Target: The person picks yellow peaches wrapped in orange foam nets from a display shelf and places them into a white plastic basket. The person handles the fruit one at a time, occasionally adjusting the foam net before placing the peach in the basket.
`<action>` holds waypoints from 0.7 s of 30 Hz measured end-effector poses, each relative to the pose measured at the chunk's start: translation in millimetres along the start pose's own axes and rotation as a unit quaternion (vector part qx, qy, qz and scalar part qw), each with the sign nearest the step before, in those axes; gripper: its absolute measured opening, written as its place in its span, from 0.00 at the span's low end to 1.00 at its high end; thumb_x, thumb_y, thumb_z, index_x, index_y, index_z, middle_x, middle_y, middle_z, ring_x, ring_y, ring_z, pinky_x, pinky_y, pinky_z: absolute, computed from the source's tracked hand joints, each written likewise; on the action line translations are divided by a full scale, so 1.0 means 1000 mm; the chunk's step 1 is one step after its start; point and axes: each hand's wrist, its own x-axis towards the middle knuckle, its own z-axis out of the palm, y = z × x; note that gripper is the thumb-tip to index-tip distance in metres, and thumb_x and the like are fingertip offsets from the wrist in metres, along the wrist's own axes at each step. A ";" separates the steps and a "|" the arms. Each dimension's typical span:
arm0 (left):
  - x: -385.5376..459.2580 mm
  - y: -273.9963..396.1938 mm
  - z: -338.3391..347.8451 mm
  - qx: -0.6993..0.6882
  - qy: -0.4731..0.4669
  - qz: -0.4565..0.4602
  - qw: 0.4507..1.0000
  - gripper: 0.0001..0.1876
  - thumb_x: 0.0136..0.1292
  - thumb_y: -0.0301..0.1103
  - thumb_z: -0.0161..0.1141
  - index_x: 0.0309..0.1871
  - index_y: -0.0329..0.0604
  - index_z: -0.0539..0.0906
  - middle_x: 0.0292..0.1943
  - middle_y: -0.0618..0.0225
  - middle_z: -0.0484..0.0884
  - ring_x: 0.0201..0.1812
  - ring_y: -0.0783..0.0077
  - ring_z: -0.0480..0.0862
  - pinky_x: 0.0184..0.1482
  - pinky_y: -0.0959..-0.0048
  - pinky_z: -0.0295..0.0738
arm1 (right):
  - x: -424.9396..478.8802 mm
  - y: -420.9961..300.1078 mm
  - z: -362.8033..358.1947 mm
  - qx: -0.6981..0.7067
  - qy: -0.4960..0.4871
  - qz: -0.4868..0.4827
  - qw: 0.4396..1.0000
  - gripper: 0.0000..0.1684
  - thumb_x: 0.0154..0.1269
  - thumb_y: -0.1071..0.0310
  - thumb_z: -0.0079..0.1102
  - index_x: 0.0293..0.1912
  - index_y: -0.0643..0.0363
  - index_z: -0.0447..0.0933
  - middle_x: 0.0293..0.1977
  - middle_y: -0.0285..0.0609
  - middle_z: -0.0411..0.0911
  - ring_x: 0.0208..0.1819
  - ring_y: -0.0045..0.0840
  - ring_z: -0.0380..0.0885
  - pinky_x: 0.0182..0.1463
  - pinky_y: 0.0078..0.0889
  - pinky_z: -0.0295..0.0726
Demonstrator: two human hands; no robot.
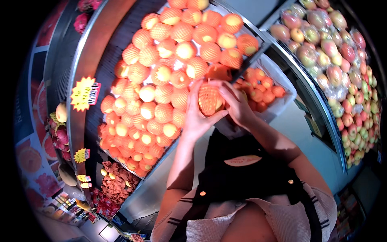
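Note:
A round yellow fruit in an orange foam net (208, 99) is held between my two hands in front of my chest. My left hand (195, 113) cups its left side, with the thumb along the bottom. On the other side, my right hand (237, 101) has its fingers over the top and right edge. Just beyond the hands rises a sloping heap of similar netted yellow fruits (163, 72). Behind my right hand, a white-lined container (287, 86) holds more fruits in orange nets (261, 87), partly hidden by the hand and forearm.
Apples (329, 48), some wrapped in clear film, fill a metal-edged stand on the right. Yellow starburst price signs (83, 93) line the shelf rail at left, near dragon fruits (62, 136). Fruits in dark red wrapping (118, 181) lie below the heap.

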 end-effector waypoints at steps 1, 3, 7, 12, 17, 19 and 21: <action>0.007 -0.006 -0.007 -0.051 0.021 -0.021 0.998 0.47 0.50 0.31 0.81 0.73 0.37 0.67 0.64 0.57 0.77 0.63 0.66 0.80 0.64 0.66 0.77 | 0.003 0.007 0.008 0.094 -0.016 -0.013 0.995 0.22 0.84 0.63 0.39 0.66 0.64 0.71 0.71 0.45 0.66 0.73 0.28 0.64 0.78 0.35 0.57; 0.029 -0.028 -0.032 -0.124 0.069 -0.061 0.988 0.43 0.49 0.27 0.79 0.70 0.37 0.70 0.58 0.61 0.82 0.58 0.68 0.83 0.63 0.66 0.78 | 0.005 0.000 0.025 0.186 -0.003 -0.013 0.982 0.23 0.85 0.62 0.36 0.68 0.63 0.70 0.72 0.43 0.63 0.76 0.26 0.56 0.81 0.33 0.45; 0.140 -0.058 -0.112 0.057 0.259 0.052 0.963 0.41 0.53 0.39 0.80 0.67 0.35 0.71 0.56 0.56 0.82 0.56 0.64 0.83 0.63 0.67 0.77 | -0.002 -0.001 -0.007 0.012 0.026 -0.020 0.999 0.19 0.82 0.65 0.46 0.65 0.62 0.72 0.66 0.42 0.70 0.70 0.23 0.65 0.74 0.29 0.61; 0.339 -0.137 -0.245 0.261 0.351 0.200 0.877 0.32 0.55 0.37 0.80 0.60 0.32 0.79 0.55 0.56 0.83 0.53 0.66 0.81 0.60 0.67 0.77 | -0.055 0.060 -0.118 -0.078 0.242 0.088 0.963 0.15 0.78 0.69 0.55 0.59 0.63 0.75 0.52 0.36 0.79 0.55 0.16 0.75 0.61 0.22 0.74; 0.403 -0.235 -0.446 0.143 0.108 0.002 0.984 0.20 0.68 0.40 0.69 0.55 0.33 0.85 0.54 0.56 0.86 0.49 0.65 0.87 0.49 0.72 0.83 | -0.111 0.166 -0.248 -0.301 0.341 0.164 0.875 0.16 0.71 0.66 0.62 0.54 0.64 0.78 0.44 0.45 0.82 0.46 0.29 0.81 0.55 0.29 0.78; 0.416 -0.254 -0.384 0.117 0.074 -0.143 0.980 0.23 0.69 0.42 0.68 0.57 0.31 0.83 0.56 0.54 0.85 0.52 0.64 0.86 0.51 0.71 0.83 | -0.128 0.188 -0.278 -0.388 0.366 0.210 0.819 0.20 0.67 0.64 0.64 0.54 0.63 0.76 0.45 0.52 0.81 0.47 0.37 0.82 0.56 0.35 0.79; 0.406 -0.237 -0.355 0.059 0.041 -0.255 0.964 0.25 0.70 0.43 0.67 0.60 0.30 0.81 0.57 0.53 0.84 0.54 0.62 0.85 0.54 0.70 0.82 | -0.119 0.214 -0.300 -0.507 0.338 0.202 0.767 0.28 0.61 0.62 0.66 0.58 0.63 0.71 0.51 0.58 0.79 0.54 0.50 0.79 0.61 0.45 0.77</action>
